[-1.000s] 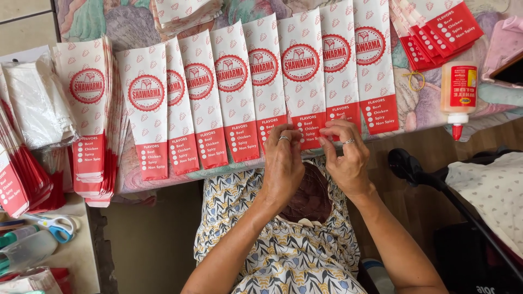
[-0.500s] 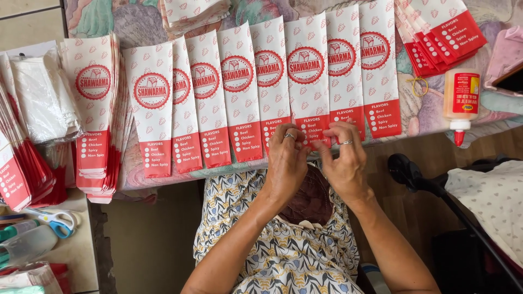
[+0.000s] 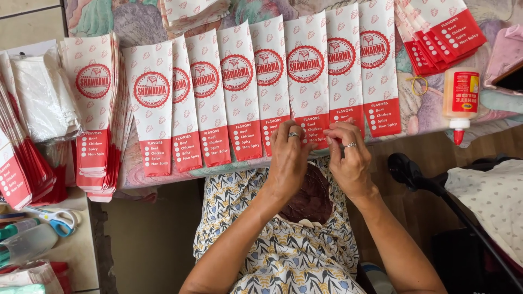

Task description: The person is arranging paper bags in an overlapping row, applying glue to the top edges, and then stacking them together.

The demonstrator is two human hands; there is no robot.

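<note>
A row of white and red printed paper bags (image 3: pixel 237 87) lies overlapping on a table covered with a floral cloth (image 3: pixel 430 109). Both hands meet at the red lower end of one bag (image 3: pixel 306 65) near the table's front edge. My left hand (image 3: pixel 287 160) pinches that end from the left, its ringed fingers curled over the edge. My right hand (image 3: pixel 351 158), also wearing a ring, pinches the same edge from the right. The fingertips almost touch and hide the bag's bottom edge.
A white glue bottle (image 3: pixel 460 100) with a red tip lies on the right. More bag stacks sit at the left (image 3: pixel 95 109) and top right (image 3: pixel 441 35). Clear plastic sleeves (image 3: pixel 38 98) and blue-handled scissors (image 3: pixel 57 220) lie far left. A black stand (image 3: pixel 414 174) stands right of my arm.
Both hands stay at the same bag's lower edge, with the fingers working slightly closer together. The view has shifted a little.
</note>
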